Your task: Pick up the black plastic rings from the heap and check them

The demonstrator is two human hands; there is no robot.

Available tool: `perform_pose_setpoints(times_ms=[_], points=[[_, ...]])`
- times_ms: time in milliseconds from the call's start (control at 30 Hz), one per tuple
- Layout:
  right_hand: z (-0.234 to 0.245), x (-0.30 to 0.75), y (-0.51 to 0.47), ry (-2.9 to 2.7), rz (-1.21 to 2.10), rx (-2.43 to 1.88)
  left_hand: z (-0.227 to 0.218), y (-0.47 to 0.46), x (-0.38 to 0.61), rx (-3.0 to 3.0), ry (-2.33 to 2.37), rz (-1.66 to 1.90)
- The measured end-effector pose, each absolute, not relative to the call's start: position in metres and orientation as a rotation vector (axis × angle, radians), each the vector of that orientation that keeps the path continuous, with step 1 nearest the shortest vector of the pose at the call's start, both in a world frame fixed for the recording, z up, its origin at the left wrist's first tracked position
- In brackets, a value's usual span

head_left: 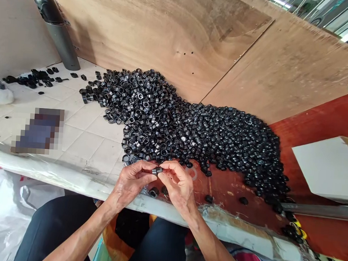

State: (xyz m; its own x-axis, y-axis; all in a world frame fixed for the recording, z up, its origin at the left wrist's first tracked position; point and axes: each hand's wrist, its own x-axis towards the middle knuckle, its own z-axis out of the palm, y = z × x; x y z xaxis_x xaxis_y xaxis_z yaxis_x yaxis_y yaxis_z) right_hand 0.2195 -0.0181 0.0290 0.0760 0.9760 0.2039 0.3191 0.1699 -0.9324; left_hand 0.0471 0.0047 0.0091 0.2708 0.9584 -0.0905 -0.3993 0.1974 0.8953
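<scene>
**Q:** State of the hands?

**A:** Both are narrow. The left hand (131, 182) and the right hand (178, 183) hold one small black ring (157, 170) between their fingertips, just above the surface (92, 148).

**Q:** Where are the other rings?

**A:** A large heap of black rings (174, 126) lies directly ahead of the hands, its near edge just beyond the fingers.

**Q:** What is done, and what is left?

**A:** The heap remains by far the largest quantity. A small group of black pieces (31, 78) lies well left of the hands, and a loose ring (153, 192) sits just below them. Whether any of these are finished cannot be told.
</scene>
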Motion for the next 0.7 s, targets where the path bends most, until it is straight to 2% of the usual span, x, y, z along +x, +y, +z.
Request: perform_pose_setpoints(times_ms=[300, 500, 700], points=[[0.032, 0.224, -0.016, -1.559, 0.828, -1.408, 0.002, 0.005, 0.047, 1.089, 0.805, 1.144], [0.031, 0.222, -0.016, -1.795, 0.602, -1.493, -0.008, 0.005, 0.044, 1.226, 0.814, 1.146], [0.028, 0.222, -0.023, -1.603, 0.640, -1.429, -0.003, 0.005, 0.045, 1.188, 0.782, 1.127]])
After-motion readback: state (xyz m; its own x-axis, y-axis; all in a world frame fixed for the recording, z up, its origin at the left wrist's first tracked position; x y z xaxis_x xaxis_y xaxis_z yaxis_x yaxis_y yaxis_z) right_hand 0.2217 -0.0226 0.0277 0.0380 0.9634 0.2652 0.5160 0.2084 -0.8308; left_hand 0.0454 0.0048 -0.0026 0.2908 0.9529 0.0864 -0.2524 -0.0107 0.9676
